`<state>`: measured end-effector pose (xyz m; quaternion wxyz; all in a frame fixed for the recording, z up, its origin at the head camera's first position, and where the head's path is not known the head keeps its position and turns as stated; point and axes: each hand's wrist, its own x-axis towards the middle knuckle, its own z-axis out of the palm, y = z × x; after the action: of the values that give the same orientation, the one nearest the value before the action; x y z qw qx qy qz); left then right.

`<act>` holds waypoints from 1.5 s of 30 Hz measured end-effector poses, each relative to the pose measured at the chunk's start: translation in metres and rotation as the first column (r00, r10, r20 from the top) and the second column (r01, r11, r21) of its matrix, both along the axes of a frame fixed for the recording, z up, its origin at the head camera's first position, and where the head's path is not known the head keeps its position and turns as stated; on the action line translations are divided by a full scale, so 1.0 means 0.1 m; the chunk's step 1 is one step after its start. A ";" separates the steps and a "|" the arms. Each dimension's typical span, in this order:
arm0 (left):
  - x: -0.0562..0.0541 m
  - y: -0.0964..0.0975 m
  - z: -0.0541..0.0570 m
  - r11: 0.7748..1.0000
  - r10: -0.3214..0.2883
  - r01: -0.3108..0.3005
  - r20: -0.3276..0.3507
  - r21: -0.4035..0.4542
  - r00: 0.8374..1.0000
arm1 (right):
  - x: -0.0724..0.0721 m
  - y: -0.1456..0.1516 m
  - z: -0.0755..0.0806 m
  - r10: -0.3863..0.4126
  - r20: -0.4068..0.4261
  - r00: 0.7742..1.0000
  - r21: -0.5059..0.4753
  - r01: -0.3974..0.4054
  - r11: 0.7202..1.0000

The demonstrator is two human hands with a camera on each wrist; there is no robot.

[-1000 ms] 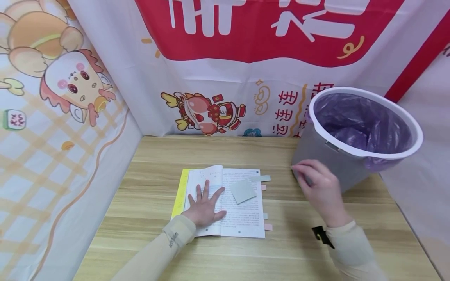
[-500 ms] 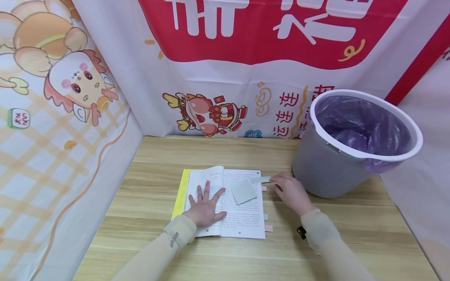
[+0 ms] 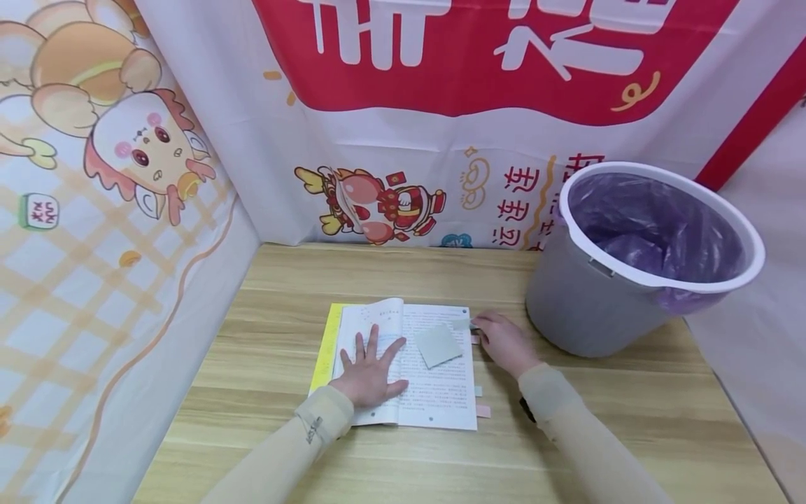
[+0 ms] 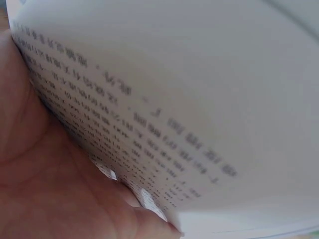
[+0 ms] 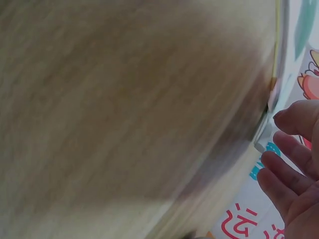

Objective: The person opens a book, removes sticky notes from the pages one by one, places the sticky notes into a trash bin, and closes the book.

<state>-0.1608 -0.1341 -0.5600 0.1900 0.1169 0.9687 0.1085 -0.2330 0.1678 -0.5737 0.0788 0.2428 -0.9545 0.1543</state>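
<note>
An open book (image 3: 434, 392) with printed pages lies on the wooden table. My left hand (image 3: 365, 378) rests flat on its left page, fingers spread; in the left wrist view the palm lies against the curved page (image 4: 209, 99). A pale green square sticky note (image 3: 437, 346) sits on the right page. Just above it, a pale green sticky tab (image 3: 461, 325) sticks out past the book's upper right edge. My right hand (image 3: 506, 343) pinches the outer end of this tab. In the right wrist view the fingers (image 5: 284, 169) are at the book's edge, partly cut off.
Pink and green tabs (image 3: 483, 411) stick out along the book's right edge. A yellow sheet (image 3: 324, 350) shows under its left side. At the back right stands a grey bin (image 3: 579, 301) with a purple liner. Printed cloth (image 3: 252, 161) hangs behind and at the left.
My right hand has come left from in front of the bin to the upper right tab, and its fingertips now cover the tab's outer end. The left hand stays on the page.
</note>
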 end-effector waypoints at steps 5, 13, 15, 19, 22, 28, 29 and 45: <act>0.00 0.01 -0.01 1.000 -0.001 0.001 0.003 -0.003 1.000 | -0.02 -0.03 -0.03 -0.001 0.010 1.000 0.019 0.001 1.000; 0.00 0.02 -0.02 1.000 0.001 -0.001 0.004 -0.005 1.000 | -0.05 -0.07 -0.02 -0.006 -0.026 1.000 0.079 0.008 0.997; 0.00 0.03 -0.02 1.000 0.001 -0.001 0.007 -0.005 1.000 | -0.06 -0.07 -0.03 -0.005 -0.032 0.999 0.092 0.008 0.996; 0.00 0.03 -0.01 1.000 0.002 -0.002 0.006 -0.003 1.000 | -0.09 -0.07 -0.05 0.011 -0.058 0.998 0.097 -0.005 0.995; 0.00 0.03 -0.02 1.000 0.003 -0.003 0.005 -0.008 1.000 | -0.11 -0.07 -0.06 0.023 -0.084 0.996 0.098 -0.014 0.995; 0.00 0.03 -0.01 1.000 0.006 -0.006 0.009 -0.010 1.000 | -0.15 -0.08 -0.05 0.022 -0.080 0.997 0.143 -0.010 0.990; 0.00 0.03 0.00 1.000 0.007 -0.006 0.013 -0.014 1.000 | -0.15 -0.08 -0.04 0.020 -0.079 0.997 0.154 -0.007 0.988; 0.00 0.02 -0.02 1.000 0.012 -0.012 0.010 -0.011 1.000 | -0.22 -0.11 0.17 -0.061 -0.055 0.997 0.014 0.061 0.998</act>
<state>-0.1610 -0.1324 -0.5619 0.1950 0.1096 0.9690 0.1048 -0.2547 0.1569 -0.5569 0.1074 0.2183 -0.9601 0.1378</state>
